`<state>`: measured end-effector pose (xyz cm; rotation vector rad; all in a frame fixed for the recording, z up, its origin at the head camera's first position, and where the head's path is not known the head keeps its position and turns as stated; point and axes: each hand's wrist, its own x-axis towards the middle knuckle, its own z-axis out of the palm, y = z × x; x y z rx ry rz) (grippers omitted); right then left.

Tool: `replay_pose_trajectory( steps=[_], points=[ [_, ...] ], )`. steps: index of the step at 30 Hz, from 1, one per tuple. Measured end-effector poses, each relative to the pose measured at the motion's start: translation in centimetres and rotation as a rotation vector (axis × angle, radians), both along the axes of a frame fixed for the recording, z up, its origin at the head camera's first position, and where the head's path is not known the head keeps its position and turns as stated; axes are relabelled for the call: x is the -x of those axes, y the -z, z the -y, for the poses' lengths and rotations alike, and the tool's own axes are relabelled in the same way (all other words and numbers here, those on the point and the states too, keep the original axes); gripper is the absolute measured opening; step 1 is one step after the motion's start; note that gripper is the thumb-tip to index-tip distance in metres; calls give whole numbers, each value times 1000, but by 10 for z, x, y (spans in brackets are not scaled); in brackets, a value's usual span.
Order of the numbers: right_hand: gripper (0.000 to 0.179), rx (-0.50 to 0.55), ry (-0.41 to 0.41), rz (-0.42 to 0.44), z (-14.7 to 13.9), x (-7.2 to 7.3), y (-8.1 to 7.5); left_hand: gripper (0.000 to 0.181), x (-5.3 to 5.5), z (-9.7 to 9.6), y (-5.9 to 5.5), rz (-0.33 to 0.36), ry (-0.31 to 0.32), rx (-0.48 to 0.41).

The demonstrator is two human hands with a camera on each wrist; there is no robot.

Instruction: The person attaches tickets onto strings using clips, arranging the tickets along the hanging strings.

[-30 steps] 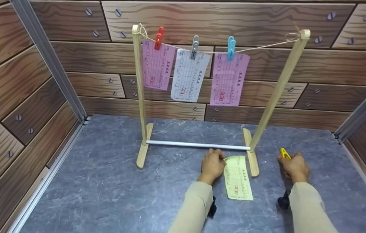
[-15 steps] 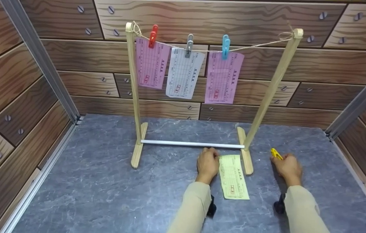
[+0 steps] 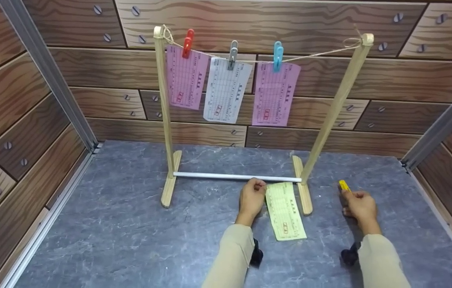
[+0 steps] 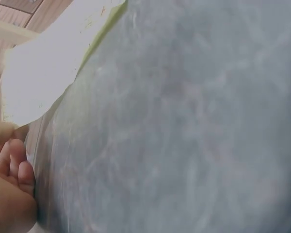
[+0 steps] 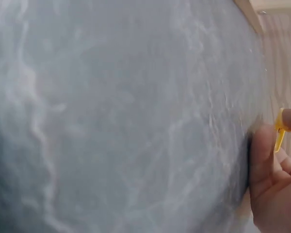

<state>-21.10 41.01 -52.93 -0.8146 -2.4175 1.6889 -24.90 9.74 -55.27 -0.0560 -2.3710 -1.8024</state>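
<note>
My left hand point(image 3: 252, 198) pinches the upper left corner of a yellow printed paper slip point(image 3: 287, 212). In the left wrist view the slip point(image 4: 48, 63) slopes up from the fingers, its edge standing off the tabletop. To the right, my right hand point(image 3: 363, 208) holds a yellow clothespin point(image 3: 344, 185) between thumb and fingers. The right wrist view catches only part of this clothespin point(image 5: 280, 128). Behind the hands stands a wooden rack with a string point(image 3: 318, 57). A red clothespin point(image 3: 188, 44), a grey one and a blue one point(image 3: 277, 57) each clip a slip to it.
Pink slips hang at left point(image 3: 187, 80) and right, with a white slip point(image 3: 228, 91) between them. A white rod point(image 3: 236, 177) joins the rack's wooden feet low over the grey marbled table point(image 3: 130, 240). Wood-patterned walls enclose the table at the back and sides.
My left hand has raised the top of the yellow slip and brought it slightly up and left. The yellow clothespin has turned in my right hand. The whole view has shifted a little.
</note>
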Motion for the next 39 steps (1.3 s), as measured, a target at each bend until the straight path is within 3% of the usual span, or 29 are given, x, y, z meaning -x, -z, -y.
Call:
replay_pose_trajectory(
  steps=[3,7,13,18,22,26,31,35,39],
  points=[
    [33,284,88,-68,-5,-5,-1,6,1,1,-1,9,18,-30],
    [19,479,110,-118,-11,-11,-2,10,1,3,0,15,43,-91],
    [25,530,119,-137,-11,-16,1,10,0,5,4,-21,59,-154],
    [43,623,166,-172,-12,-19,0,8,-1,6,2,-3,61,-166],
    [49,692,156,-201,-15,-24,-3,8,-1,6,1,0,63,-169],
    [39,767,146,-240,-17,-29,-4,7,-2,8,0,10,66,-174],
    [10,811,164,-273,-18,-32,0,6,-3,10,1,10,69,-181],
    [22,806,181,-280,-20,-33,2,7,-4,10,2,10,74,-176],
    [10,831,204,-271,-23,-36,2,7,-5,9,1,13,77,-160]
  ],
)
